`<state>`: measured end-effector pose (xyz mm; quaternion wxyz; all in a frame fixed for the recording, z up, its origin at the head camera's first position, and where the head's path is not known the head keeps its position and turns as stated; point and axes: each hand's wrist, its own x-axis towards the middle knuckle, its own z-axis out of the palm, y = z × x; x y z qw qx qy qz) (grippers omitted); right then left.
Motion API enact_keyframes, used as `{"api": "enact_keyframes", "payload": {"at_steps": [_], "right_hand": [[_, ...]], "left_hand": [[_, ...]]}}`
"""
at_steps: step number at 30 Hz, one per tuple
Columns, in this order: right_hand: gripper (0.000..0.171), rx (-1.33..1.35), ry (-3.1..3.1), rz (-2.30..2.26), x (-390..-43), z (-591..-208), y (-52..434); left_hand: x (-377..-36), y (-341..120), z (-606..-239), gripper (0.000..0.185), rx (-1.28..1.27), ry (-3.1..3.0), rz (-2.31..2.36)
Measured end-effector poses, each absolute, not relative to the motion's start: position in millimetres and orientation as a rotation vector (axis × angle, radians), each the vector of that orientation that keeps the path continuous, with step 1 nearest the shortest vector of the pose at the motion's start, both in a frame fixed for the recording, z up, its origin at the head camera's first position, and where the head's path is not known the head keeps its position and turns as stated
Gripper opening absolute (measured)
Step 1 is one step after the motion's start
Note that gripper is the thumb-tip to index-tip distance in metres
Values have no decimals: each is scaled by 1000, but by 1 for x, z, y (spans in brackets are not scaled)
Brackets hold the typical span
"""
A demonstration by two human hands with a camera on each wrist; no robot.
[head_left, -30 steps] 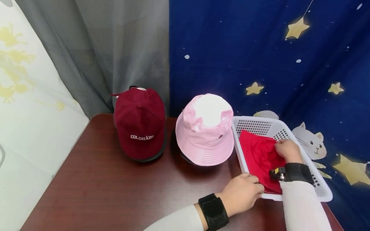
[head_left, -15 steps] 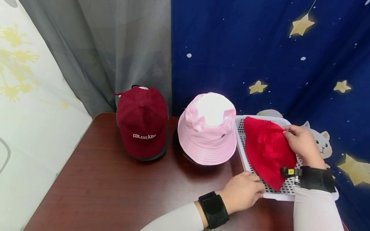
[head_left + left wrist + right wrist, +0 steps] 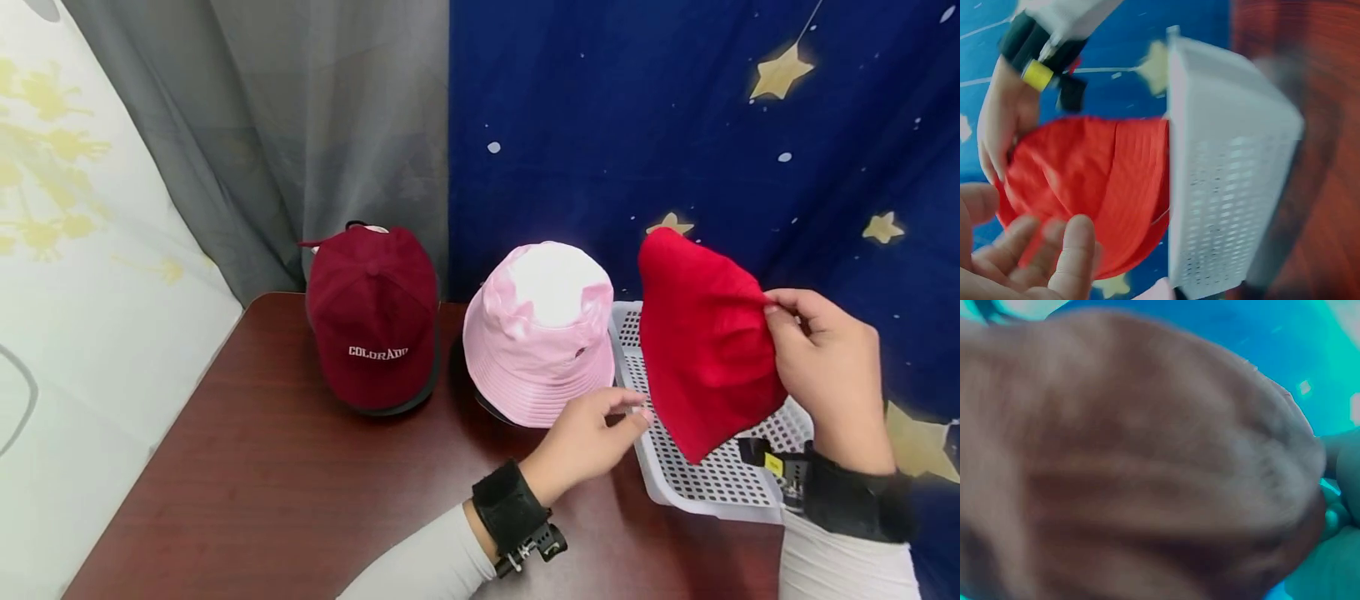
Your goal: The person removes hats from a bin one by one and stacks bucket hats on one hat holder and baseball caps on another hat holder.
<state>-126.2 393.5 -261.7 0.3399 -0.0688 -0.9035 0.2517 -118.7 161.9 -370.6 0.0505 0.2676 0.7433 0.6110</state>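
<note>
My right hand (image 3: pixel 836 375) pinches a red bucket hat (image 3: pixel 708 350) by its crown, in the head view at the right, and the hat hangs tilted above the white plastic basket (image 3: pixel 712 507). Blurred and brownish, the hat (image 3: pixel 1147 456) fills most of the right wrist view, with a few fingers at the right edge. In the left wrist view the red hat (image 3: pixel 1091 181) shows its stitched brim, beside the basket's perforated wall (image 3: pixel 1229 150). My left hand (image 3: pixel 588 437) holds nothing; its fingers are spread a little, just left of the basket rim, pointing towards the hat.
A pink bucket hat (image 3: pixel 540 350) sits over a dark rounded base, close to the basket's left side. Further left stands a maroon Colorado cap (image 3: pixel 375 317) on a similar dark base. Behind the brown table (image 3: pixel 300 500) hang a grey curtain and a blue star-patterned one.
My right hand has lifted the red bucket hat up out of the basket. My left hand has let go of the basket's rim and moved slightly up and left.
</note>
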Motion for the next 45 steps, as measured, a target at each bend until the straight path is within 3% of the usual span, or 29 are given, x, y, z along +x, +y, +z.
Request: {"api": "enact_keyframes", "payload": {"at_steps": [7,15,24,30,45], "right_hand": [[12,205,-2140,635,-69,-259,356],[23,409,-2133,923,-22,-296,329],[15,458,-2001,1325,-17,-331,291],[19,754,-1619,1718,-20,-349,266],[17,910,-1520,1813,-22,-362,246]], "left_hand": [[-107,151,-369,48,360,1708,2240],[-78,126,-385,24,435,1699,2511],[-79,74,-394,15,324,1824,2560],[-76,40,-388,21,219,1853,2620],[-82,30,-398,27,127,1721,2556]]}}
